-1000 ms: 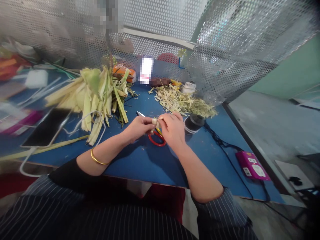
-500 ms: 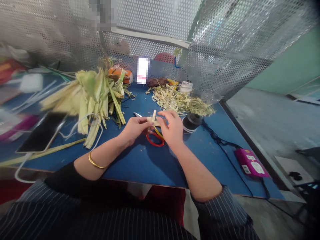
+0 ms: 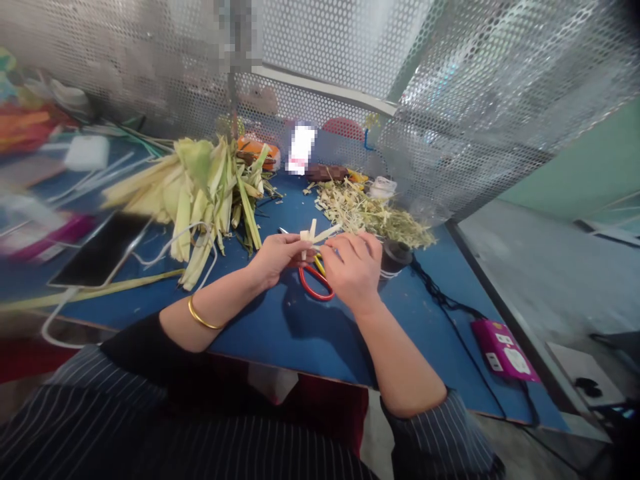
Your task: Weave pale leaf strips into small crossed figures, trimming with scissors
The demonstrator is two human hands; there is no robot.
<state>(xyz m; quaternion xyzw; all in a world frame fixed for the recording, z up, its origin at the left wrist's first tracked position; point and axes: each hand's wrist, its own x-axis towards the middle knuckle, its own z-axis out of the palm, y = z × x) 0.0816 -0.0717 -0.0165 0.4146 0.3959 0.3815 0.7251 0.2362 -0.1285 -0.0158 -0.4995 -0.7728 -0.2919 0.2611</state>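
My left hand (image 3: 277, 260) pinches a small folded piece of pale corn husk strips (image 3: 313, 231) between thumb and fingers, with strip ends sticking up and out to the right. My right hand (image 3: 356, 272) is closed at the piece's right side, thumb and fingertips on a husk strip; its fingers partly hide the grip. Beneath both hands, scissors (image 3: 314, 293) with red handles lie on the blue table (image 3: 260, 333). Their blade tip shows behind my left hand. A yellow part shows beside the red handle. A dark thread spool (image 3: 399, 252) stands just behind my right hand.
Corn husks (image 3: 193, 190) are heaped at the back left, with husk scraps (image 3: 363, 212) at the back right. On the left lies a phone (image 3: 103, 250) with a white cable. A purple power socket block (image 3: 503, 350) sits near the right edge, its black cords trailing across the table.
My right hand's fingers have closed in on the husk piece, and a strip now points up to the right. The whole view has shifted slightly; my left hand keeps its pinch.
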